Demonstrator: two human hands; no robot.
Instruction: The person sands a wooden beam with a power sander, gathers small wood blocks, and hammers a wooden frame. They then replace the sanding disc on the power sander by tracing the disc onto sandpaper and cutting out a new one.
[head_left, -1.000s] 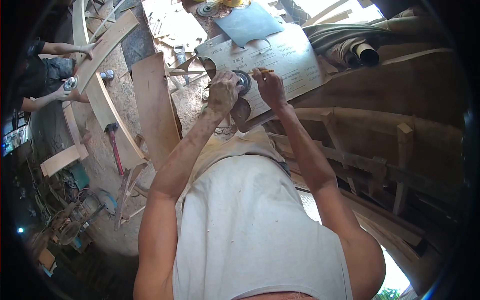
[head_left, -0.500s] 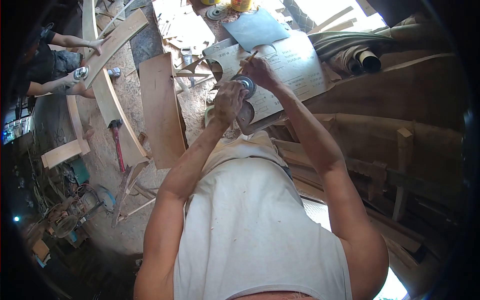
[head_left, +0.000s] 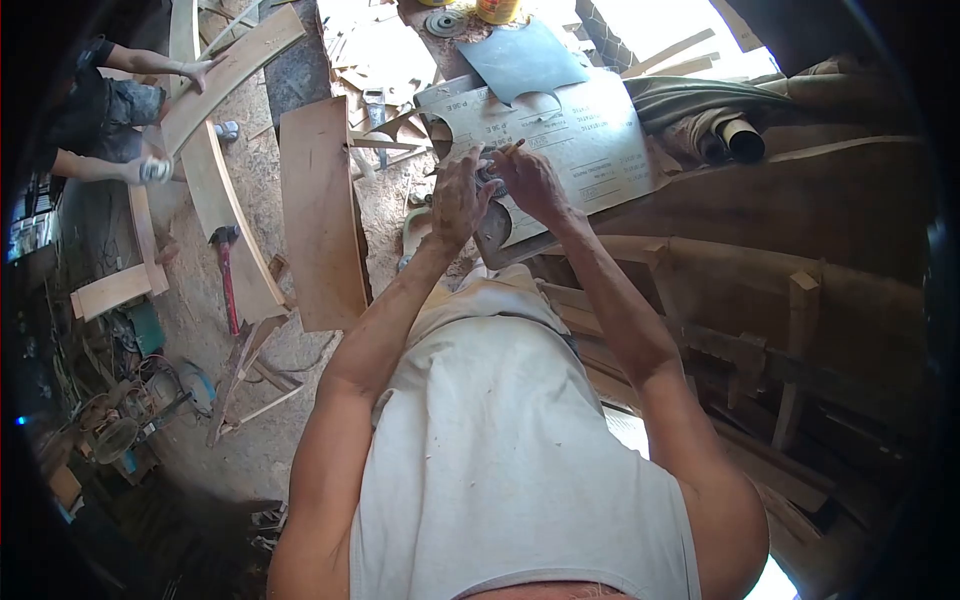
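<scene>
Now | your left hand point(head_left: 458, 195) holds the disc point(head_left: 487, 176) down on the printed sheet point(head_left: 590, 130) | your right hand point(head_left: 532, 182), pinching a pencil point(head_left: 513, 148), swings back beside it.

Rows of dark printed lettering cross the pale grey flat sheet point(head_left: 590, 140) in the upper middle of the frame, too small and blurred to read.

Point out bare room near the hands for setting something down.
Bare: the printed sheet between the right hand, holding a pencil, and the rolls; also the flat board left of the left hand. Crowded: wood offcuts beyond the sheet.
</scene>
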